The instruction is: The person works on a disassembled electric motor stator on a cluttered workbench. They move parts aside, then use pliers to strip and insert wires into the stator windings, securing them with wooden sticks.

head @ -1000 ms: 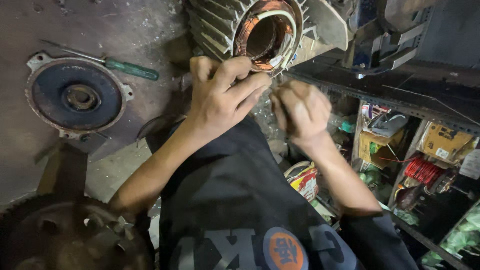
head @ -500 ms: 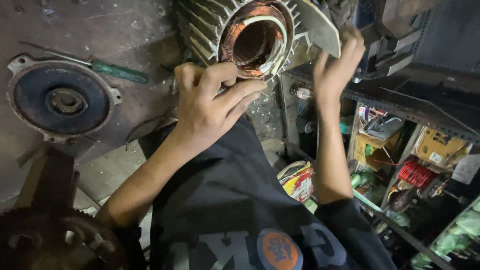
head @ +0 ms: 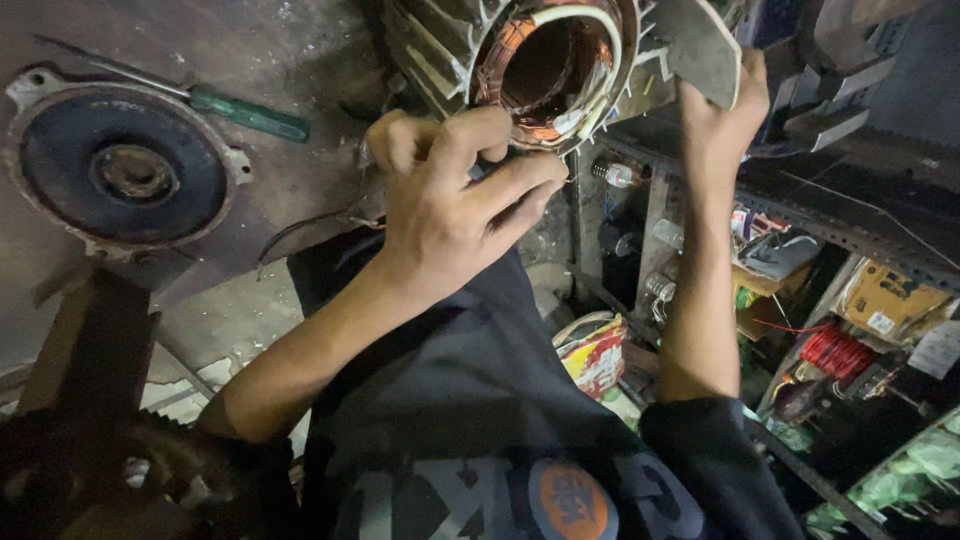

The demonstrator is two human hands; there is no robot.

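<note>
dim workshop light, deep shadows at edges, slight blur.

Below me a grimy concrete floor [head: 230,310] lies dimly lit, with cluttered metal shelves [head: 850,240] at my right.

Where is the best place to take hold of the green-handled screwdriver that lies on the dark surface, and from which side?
Probably the green handle: it is the thick, rounded end of the screwdriver, lies flat and has bare surface around it. Come from above, fingers across the handle. The thin shaft runs up-left along the round end cover, so there is less room there. The left hand is nearer; the right hand is up at the motor housing.
</note>
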